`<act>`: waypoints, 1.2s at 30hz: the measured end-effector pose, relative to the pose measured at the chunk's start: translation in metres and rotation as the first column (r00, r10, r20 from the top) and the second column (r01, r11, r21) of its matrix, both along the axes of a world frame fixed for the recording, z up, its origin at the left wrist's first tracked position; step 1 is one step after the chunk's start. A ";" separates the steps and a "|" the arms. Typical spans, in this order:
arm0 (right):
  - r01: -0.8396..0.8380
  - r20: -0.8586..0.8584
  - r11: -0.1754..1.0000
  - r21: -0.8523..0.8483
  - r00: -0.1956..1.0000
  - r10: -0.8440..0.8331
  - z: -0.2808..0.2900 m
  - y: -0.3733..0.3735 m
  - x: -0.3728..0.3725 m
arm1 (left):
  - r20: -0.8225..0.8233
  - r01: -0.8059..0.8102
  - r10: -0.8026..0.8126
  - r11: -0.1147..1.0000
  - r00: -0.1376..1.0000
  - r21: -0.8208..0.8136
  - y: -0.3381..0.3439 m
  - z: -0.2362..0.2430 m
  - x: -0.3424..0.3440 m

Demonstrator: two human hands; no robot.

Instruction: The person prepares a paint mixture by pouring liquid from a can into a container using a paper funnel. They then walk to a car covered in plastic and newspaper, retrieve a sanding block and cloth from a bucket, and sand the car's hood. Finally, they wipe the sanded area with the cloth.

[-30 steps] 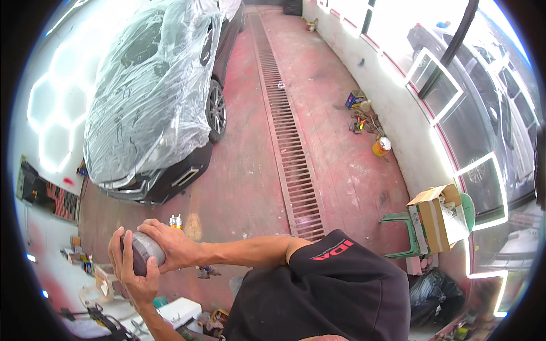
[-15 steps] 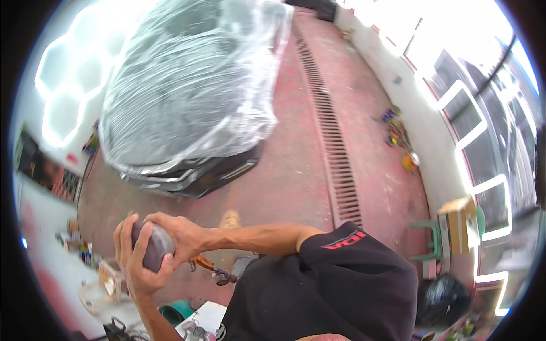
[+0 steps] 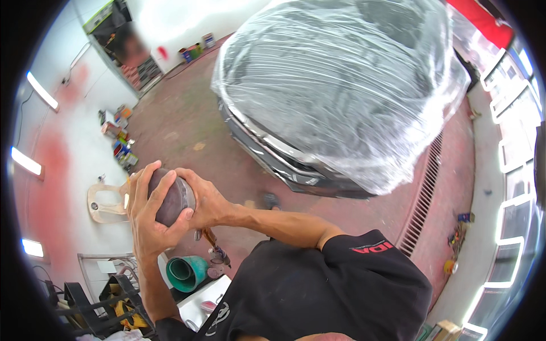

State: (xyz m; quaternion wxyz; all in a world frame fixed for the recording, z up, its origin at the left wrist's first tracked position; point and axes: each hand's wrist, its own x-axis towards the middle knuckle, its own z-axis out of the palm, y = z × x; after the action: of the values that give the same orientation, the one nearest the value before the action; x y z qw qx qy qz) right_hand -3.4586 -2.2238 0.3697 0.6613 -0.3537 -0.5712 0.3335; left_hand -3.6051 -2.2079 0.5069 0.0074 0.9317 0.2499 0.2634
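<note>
Both my hands are wrapped around the dark, rounded cup (image 3: pixel 168 206) of a spray gun, in front of me on the left. My left hand (image 3: pixel 149 219) grips its left side, with fingers across the top and the thumb along the lower edge. My right hand (image 3: pixel 209 200) closes around the right side, its fingertips partly hidden behind the cup. Beneath my right wrist hangs the copper-coloured body of the spray gun (image 3: pixel 211 238). Where the cup joins the gun is covered by my hands.
Ahead stands a car (image 3: pixel 330 102) draped in clear plastic film. A floor grate (image 3: pixel 424 196) runs along its right. At left are a beige plastic chair (image 3: pixel 105 203), a green bucket (image 3: pixel 196 271), cans (image 3: pixel 122 150) and a white surface (image 3: pixel 193 310). A person (image 3: pixel 131 51) is at the doorway.
My view has swung left, so the car now appears farther right and the doorway and left wall show more. Both hands keep their grip on the spray gun's cup.
</note>
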 end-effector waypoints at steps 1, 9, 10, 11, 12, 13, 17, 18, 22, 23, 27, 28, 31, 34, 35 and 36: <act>-0.013 0.011 1.000 0.004 1.000 0.013 -0.001 0.031 0.001 | 0.027 -0.035 0.035 0.999 0.999 0.004 0.029 -0.004 -0.002; -0.058 0.049 0.996 -0.068 0.997 0.061 0.019 0.255 0.012 | 0.380 -0.222 0.548 0.742 0.745 -0.633 0.173 -0.105 -0.060; -0.084 0.036 0.993 -0.086 0.996 0.087 0.020 0.281 0.009 | 0.288 -0.223 0.610 0.624 0.738 -0.749 0.189 -0.119 -0.066; -0.107 0.024 0.989 -0.104 0.994 0.110 0.023 0.307 0.004 | 0.215 -0.277 0.639 0.579 0.739 -0.767 0.208 -0.132 -0.067; -0.126 0.016 0.985 -0.122 0.992 0.129 0.020 0.332 0.000 | 0.146 -0.323 0.660 0.534 0.737 -0.782 0.227 -0.147 -0.063; -0.153 0.007 0.979 -0.134 0.988 0.156 0.016 0.356 -0.007 | 0.076 -0.367 0.675 0.487 0.734 -0.792 0.248 -0.162 -0.061; -0.241 -0.033 0.957 -0.160 0.971 0.239 -0.008 0.457 -0.043 | -0.047 -0.293 0.725 0.217 0.687 -0.931 0.362 -0.218 -0.075; -0.258 -0.041 0.953 -0.161 0.966 0.254 -0.015 0.484 -0.055 | 0.070 -0.240 0.739 0.305 0.670 -0.922 0.390 -0.235 -0.079; -0.259 -0.027 0.952 -0.161 0.966 0.258 -0.017 0.586 -0.089 | 0.372 -0.103 0.682 0.548 0.630 -0.830 0.511 -0.273 -0.109; -0.227 -0.017 0.959 -0.168 0.974 0.228 -0.016 0.611 -0.093 | 0.346 -0.112 0.664 0.545 0.663 -0.831 0.541 -0.276 -0.118; -0.156 0.011 0.967 -0.201 0.987 0.161 -0.005 0.712 -0.088 | 0.318 -0.171 0.558 0.655 0.766 -0.736 0.659 -0.269 -0.127; -0.185 0.045 0.969 -0.163 0.980 0.195 -0.002 0.738 -0.083 | 0.274 -0.214 0.528 0.686 0.804 -0.696 0.685 -0.283 -0.142; -0.193 0.244 0.980 -0.045 0.949 0.199 0.000 0.819 -0.047 | 0.157 -0.283 0.478 0.720 0.864 -0.634 0.767 -0.333 -0.184; -0.041 0.419 0.994 -0.105 0.904 0.081 -0.022 0.881 0.031 | 0.142 -0.192 0.518 0.538 0.843 -0.821 0.858 -0.260 -0.116; -0.029 0.336 0.972 -0.232 0.936 0.108 -0.032 0.903 0.055 | 0.131 -0.183 0.544 0.485 0.829 -0.855 0.887 -0.248 -0.098; -0.042 0.235 0.935 -0.352 0.963 0.131 -0.043 0.924 0.077 | 0.103 -0.191 0.577 0.425 0.810 -0.885 0.915 -0.236 -0.085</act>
State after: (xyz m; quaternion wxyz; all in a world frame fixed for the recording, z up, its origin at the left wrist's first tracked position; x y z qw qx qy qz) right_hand -3.3812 -1.2995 0.3269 0.4950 -0.4780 -0.5993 0.4091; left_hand -3.6899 -1.2929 0.2711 0.4438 0.6492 0.5486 0.2840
